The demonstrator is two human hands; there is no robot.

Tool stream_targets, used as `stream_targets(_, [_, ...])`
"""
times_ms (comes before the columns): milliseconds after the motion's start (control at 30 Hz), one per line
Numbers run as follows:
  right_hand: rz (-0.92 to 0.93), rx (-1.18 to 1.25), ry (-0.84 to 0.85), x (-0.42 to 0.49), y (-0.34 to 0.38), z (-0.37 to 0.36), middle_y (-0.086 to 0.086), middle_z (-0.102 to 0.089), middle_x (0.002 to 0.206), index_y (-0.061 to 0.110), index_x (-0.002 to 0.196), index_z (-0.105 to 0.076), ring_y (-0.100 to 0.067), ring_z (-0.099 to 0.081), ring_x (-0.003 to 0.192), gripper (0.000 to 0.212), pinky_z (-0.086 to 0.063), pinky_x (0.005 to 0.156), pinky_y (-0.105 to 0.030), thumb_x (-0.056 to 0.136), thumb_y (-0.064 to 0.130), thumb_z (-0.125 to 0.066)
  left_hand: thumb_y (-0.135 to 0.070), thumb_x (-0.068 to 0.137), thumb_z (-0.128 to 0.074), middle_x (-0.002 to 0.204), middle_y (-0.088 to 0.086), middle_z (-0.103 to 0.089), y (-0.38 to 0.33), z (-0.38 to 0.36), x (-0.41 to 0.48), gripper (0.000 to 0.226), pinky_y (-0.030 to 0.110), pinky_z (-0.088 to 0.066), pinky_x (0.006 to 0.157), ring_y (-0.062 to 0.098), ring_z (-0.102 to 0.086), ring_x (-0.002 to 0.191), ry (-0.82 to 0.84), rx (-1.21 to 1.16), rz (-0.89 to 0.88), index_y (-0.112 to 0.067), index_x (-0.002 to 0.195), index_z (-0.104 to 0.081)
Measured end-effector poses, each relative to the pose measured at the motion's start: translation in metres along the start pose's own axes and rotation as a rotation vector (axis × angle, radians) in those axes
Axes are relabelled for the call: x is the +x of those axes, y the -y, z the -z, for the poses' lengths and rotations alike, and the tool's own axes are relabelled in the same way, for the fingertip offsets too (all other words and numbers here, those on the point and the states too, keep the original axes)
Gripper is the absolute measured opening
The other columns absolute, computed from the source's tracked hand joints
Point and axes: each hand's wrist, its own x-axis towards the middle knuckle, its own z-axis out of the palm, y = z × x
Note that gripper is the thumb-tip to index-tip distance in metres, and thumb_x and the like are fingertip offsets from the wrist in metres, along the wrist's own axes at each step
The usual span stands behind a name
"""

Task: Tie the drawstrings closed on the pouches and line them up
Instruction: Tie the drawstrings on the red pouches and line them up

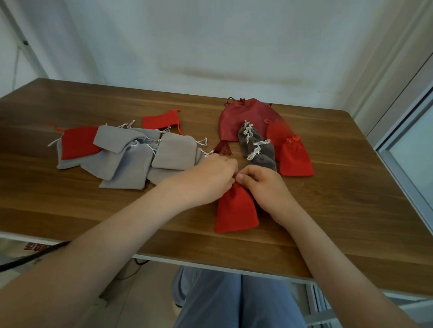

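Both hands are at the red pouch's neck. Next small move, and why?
Likely tie off the neck of the red pouch: the left hand and right hand both pinch it there, and its top looks gathered. How far the knot has got is hidden under the hands. Only then should it join the tied red pouch on the right.

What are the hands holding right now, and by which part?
The left hand and right hand both pinch the red pouch at its gathered top end; its body lies on the table. Drawstrings are hidden under the hands.
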Motion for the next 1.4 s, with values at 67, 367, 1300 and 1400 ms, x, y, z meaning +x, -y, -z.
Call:
stream_targets(67, [0.025, -0.048, -0.009, 0.0, 0.0, 0.0, 0.006, -0.068, 0.076, 0.027, 0.075, -0.066, -0.012, -0.06, 0.077, 0.018, -0.047, 0.078, -0.04, 0.091, 0.025, -0.059, -0.015, 0.1, -0.039, 0.117, 0.01, -0.056, 0.0, -0.002, 0.003, 0.02, 0.026, -0.029, 0.084, 0.026, -0.05, 0.111, 0.061, 0.153, -0.012, -0.004, 0.112, -0.05])
stream_targets(367, [0.032, 0.001, -0.053, 0.003, -0.004, -0.002, 0.014, -0.057, 0.053, 0.027, 0.068, -0.059, -0.001, -0.049, 0.053, 0.024, -0.042, 0.061, -0.031, 0.092, 0.023, -0.058, -0.008, 0.084, -0.055, 0.086, 0.01, -0.063, -0.003, -0.016, 0.002, 0.005, 0.034, -0.044, 0.071, 0.026, -0.057, 0.084, -0.173, 0.388, -0.06, -0.007, 0.089, -0.055])
stream_targets(1300, [0.092, 0.469, 0.089, -0.005, 0.003, 0.006, 0.0, -0.053, 0.053, 0.012, 0.078, -0.056, -0.004, -0.04, 0.043, 0.019, -0.029, 0.044, -0.014, 0.095, 0.005, -0.05, -0.007, 0.094, -0.047, 0.08, 0.008, -0.059, 0.011, -0.045, -0.014, 0.017, 0.035, -0.043, 0.073, 0.021, -0.048, 0.076, -0.624, 0.071, -0.235, -0.004, 0.086, -0.062])
stream_targets(1400, [0.092, 0.475, 0.09, -0.008, 0.006, 0.004, -0.003, -0.051, 0.057, 0.01, 0.08, -0.053, 0.0, -0.04, 0.042, 0.019, -0.03, 0.044, -0.012, 0.097, 0.005, -0.046, -0.016, 0.096, -0.043, 0.085, 0.005, -0.06, 0.012, -0.043, -0.014, 0.022, 0.021, -0.037, 0.078, 0.015, -0.047, 0.082, -0.595, -0.149, -0.167, -0.006, 0.091, -0.061])
